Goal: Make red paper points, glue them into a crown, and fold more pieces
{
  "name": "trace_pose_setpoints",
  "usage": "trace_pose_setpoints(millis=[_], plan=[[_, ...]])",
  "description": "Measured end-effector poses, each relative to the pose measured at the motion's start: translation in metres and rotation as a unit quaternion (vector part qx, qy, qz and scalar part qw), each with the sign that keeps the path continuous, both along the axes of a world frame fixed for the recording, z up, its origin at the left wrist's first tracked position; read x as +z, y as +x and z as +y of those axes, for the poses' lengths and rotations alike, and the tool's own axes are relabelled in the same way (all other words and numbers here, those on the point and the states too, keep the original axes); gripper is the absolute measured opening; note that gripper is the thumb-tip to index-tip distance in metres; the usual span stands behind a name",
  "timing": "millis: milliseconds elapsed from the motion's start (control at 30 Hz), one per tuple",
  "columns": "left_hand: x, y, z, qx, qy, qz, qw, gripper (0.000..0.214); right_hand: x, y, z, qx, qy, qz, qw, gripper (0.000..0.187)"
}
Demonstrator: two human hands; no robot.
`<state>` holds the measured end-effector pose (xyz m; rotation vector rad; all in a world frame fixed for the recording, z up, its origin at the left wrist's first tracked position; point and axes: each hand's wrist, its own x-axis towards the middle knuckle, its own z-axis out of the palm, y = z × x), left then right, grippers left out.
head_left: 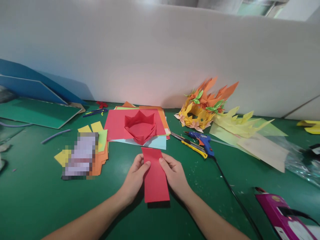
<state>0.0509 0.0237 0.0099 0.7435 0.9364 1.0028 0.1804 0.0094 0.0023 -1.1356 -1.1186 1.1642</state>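
A narrow rectangle of red paper [156,181] is held upright between both hands, a little above the green table. My left hand [136,175] pinches its left edge, thumb on the front and fingers behind. On the opposite edge my right hand [176,175] grips it the same way. Just beyond the paper stands a folded red paper crown [140,125] with pointed tips. It rests on a red sheet [113,123], which tops a stack of coloured sheets.
To the left, a blurred-out phone [81,155] lies on yellow and orange paper pieces [101,160]. A yellow utility knife [195,148] and blue glue gun [206,143] sit right, before orange and yellow paper crowns [200,113]. A purple power strip [282,213] is near right.
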Motion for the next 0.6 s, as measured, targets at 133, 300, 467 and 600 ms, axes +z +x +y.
trace_pose_setpoints(millis=[133, 300, 467, 600], plan=[[0.003, -0.001, 0.001, 0.016, 0.042, -0.004, 0.999, 0.03, -0.002, 0.0, 0.001, 0.015, -0.022, 0.036, 0.999, 0.032], [0.004, -0.003, 0.003, 0.031, 0.1, 0.032, 0.994, 0.025, -0.005, 0.0, 0.002, 0.014, -0.065, 0.11, 0.992, 0.026], [0.001, -0.007, 0.007, -0.001, 0.13, 0.028, 0.991, 0.022, -0.002, 0.001, 0.002, 0.028, -0.111, 0.212, 0.971, 0.016], [-0.001, -0.012, 0.011, -0.037, 0.13, 0.025, 0.991, 0.019, -0.001, 0.001, 0.001, 0.041, -0.126, 0.232, 0.964, 0.016]])
